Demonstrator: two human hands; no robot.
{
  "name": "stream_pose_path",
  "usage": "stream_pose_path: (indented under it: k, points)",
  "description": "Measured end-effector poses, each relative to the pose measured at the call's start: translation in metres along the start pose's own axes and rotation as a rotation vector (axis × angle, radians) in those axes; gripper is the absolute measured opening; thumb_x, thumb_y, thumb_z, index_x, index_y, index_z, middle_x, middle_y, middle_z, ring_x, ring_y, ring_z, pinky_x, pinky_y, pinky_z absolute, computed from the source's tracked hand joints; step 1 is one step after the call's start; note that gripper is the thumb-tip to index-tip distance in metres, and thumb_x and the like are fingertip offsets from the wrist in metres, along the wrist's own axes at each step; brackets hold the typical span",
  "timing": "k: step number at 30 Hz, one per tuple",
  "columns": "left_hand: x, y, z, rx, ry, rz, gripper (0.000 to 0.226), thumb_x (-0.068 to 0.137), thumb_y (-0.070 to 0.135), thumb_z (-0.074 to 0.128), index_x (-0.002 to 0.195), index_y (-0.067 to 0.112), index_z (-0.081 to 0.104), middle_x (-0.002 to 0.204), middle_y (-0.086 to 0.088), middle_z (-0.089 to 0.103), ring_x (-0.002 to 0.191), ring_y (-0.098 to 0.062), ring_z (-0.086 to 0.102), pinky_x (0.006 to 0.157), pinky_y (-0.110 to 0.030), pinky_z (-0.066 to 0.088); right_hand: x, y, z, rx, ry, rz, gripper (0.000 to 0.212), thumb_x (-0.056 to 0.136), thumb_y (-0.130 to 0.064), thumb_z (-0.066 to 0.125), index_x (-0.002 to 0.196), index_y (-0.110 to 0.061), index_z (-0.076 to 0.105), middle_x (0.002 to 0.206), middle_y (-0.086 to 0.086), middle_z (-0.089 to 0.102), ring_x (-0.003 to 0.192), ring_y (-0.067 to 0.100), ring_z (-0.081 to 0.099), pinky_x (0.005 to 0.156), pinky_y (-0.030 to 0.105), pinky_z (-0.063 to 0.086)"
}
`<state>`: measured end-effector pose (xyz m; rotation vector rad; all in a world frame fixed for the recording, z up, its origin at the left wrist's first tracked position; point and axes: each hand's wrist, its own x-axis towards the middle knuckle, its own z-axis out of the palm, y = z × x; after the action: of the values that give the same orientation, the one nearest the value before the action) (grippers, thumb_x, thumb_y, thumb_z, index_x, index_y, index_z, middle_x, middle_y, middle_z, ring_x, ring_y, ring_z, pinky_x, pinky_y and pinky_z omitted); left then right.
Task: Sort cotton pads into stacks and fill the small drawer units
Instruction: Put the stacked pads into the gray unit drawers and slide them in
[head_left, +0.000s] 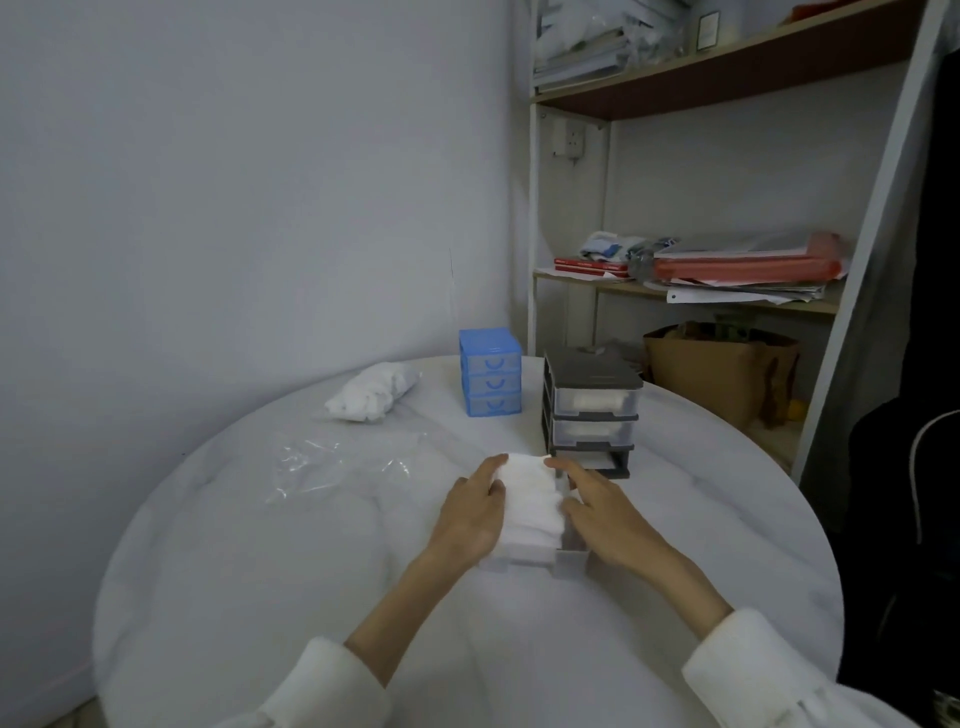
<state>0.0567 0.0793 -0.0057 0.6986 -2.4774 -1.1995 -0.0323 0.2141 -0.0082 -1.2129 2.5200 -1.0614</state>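
While the pulled-out drawer (569, 558) sits on the round table (260, 571) in front of you, your hands frame the row of cotton pads (530, 501) lying in it.

Item, left hand (470, 512): fingers straight, pressed flat against the left side of the row, thumb at the near end; it pinches nothing.
Item, right hand (605, 506): fingers straight, laid along the right side of the row and over the drawer's wall.
Item, grey drawer unit (592, 402): just beyond the hands; upper two drawers in place and showing white through their clear fronts, the lowest slot open.
Item, blue drawer unit (490, 371): farther back, all three drawers closed; contents not visible.
Item, loose heap of pads (371, 395): at the far left of the table, well apart from the hands.
Item, clear plastic bag (337, 462): lying flat between the heap and you.

Step in hand, as judged: squaring and seating the stack in the drawer. The next move likely calls for pressing the pads below the rim, then gripping the drawer and sliding it level into the open slot.

Writing: none legible; the red books (589, 266) on the shelf carry marks too small to read.
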Motion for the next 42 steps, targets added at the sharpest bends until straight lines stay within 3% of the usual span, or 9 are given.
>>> stream_pose_path:
  k: [10, 16, 21, 24, 28, 33, 35, 38, 42]
  points:
    - [0.007, 0.035, 0.048, -0.041, -0.017, 0.122, 0.05, 0.094, -0.002, 0.029, 0.137, 0.015, 0.047, 0.117, -0.014, 0.045, 0.109, -0.029, 0.051, 0.096, -0.028, 0.042, -0.012, 0.032, -0.041, -0.203, 0.057, 0.101, 0.047, 0.097, -0.01, 0.043, 0.142, -0.019, 0.033, 0.142, 0.006, 0.036, 0.125, 0.021, 0.04, 0.108, 0.026, 0.03]
    - [0.016, 0.035, 0.06, -0.072, -0.039, 0.126, 0.042, 0.094, 0.004, 0.04, 0.132, 0.019, 0.051, 0.107, -0.007, 0.041, 0.07, -0.007, 0.047, 0.056, -0.005, 0.044, -0.006, 0.044, -0.053, -0.318, -0.058, 0.127, 0.051, 0.096, -0.012, 0.047, 0.143, -0.022, 0.031, 0.14, 0.004, 0.036, 0.12, 0.02, 0.043, 0.105, 0.027, 0.033]
    - [0.025, 0.035, 0.062, -0.047, 0.001, 0.149, 0.04, 0.092, 0.007, 0.047, 0.13, 0.02, 0.053, 0.111, -0.005, 0.04, 0.093, -0.015, 0.047, 0.09, -0.024, 0.047, -0.001, 0.052, -0.048, -0.271, -0.011, 0.108, 0.041, 0.098, -0.019, 0.043, 0.138, -0.02, 0.035, 0.136, 0.002, 0.041, 0.102, 0.011, 0.044, 0.098, 0.021, 0.039]
    - [0.026, 0.034, 0.062, -0.042, 0.037, 0.19, 0.038, 0.091, 0.006, 0.05, 0.128, 0.016, 0.055, 0.121, -0.005, 0.044, 0.095, -0.017, 0.053, 0.083, -0.014, 0.044, -0.001, 0.054, -0.048, -0.313, 0.004, 0.05, 0.044, 0.097, -0.015, 0.044, 0.14, -0.019, 0.034, 0.14, 0.003, 0.038, 0.117, 0.017, 0.046, 0.1, 0.02, 0.037]
    - [0.031, 0.03, 0.065, -0.103, 0.112, 0.234, 0.035, 0.088, 0.0, 0.054, 0.12, 0.01, 0.061, 0.116, 0.0, 0.048, 0.07, -0.01, 0.055, 0.058, -0.003, 0.043, -0.001, 0.056, -0.045, -0.321, 0.036, 0.005, 0.047, 0.098, -0.015, 0.043, 0.143, -0.02, 0.031, 0.144, 0.002, 0.032, 0.124, 0.018, 0.042, 0.102, 0.02, 0.035]
    - [0.036, 0.026, 0.068, -0.132, 0.128, 0.258, 0.033, 0.09, 0.002, 0.05, 0.12, 0.01, 0.061, 0.11, 0.005, 0.045, 0.069, -0.003, 0.053, 0.064, -0.005, 0.043, 0.004, 0.058, -0.043, -0.289, 0.059, 0.023, 0.045, 0.098, -0.017, 0.044, 0.141, -0.019, 0.033, 0.142, 0.003, 0.036, 0.12, 0.016, 0.043, 0.101, 0.019, 0.036]
    - [0.039, 0.024, 0.067, -0.138, 0.135, 0.252, 0.034, 0.091, 0.002, 0.045, 0.121, 0.013, 0.059, 0.112, 0.002, 0.049, 0.085, -0.009, 0.055, 0.081, -0.014, 0.044, 0.007, 0.059, -0.043, -0.303, 0.059, 0.028, 0.045, 0.097, -0.017, 0.044, 0.141, -0.018, 0.034, 0.143, 0.003, 0.036, 0.122, 0.017, 0.043, 0.102, 0.019, 0.035]
    - [0.053, 0.019, 0.061, -0.139, 0.168, 0.211, 0.035, 0.088, -0.005, 0.043, 0.117, 0.012, 0.053, 0.117, -0.007, 0.052, 0.097, -0.019, 0.053, 0.087, -0.023, 0.043, 0.008, 0.058, -0.044, -0.344, 0.056, 0.022, 0.047, 0.097, -0.014, 0.045, 0.142, -0.019, 0.034, 0.145, 0.002, 0.035, 0.125, 0.019, 0.042, 0.104, 0.019, 0.032]
    - [0.08, 0.005, 0.057, -0.014, 0.104, 0.186, 0.05, 0.088, -0.002, 0.05, 0.136, 0.011, 0.04, 0.135, -0.01, 0.046, 0.122, -0.025, 0.044, 0.102, -0.028, 0.035, 0.008, 0.058, -0.046, -0.368, 0.04, 0.016, 0.047, 0.097, -0.01, 0.044, 0.142, -0.018, 0.035, 0.144, 0.002, 0.037, 0.124, 0.019, 0.044, 0.102, 0.017, 0.031]
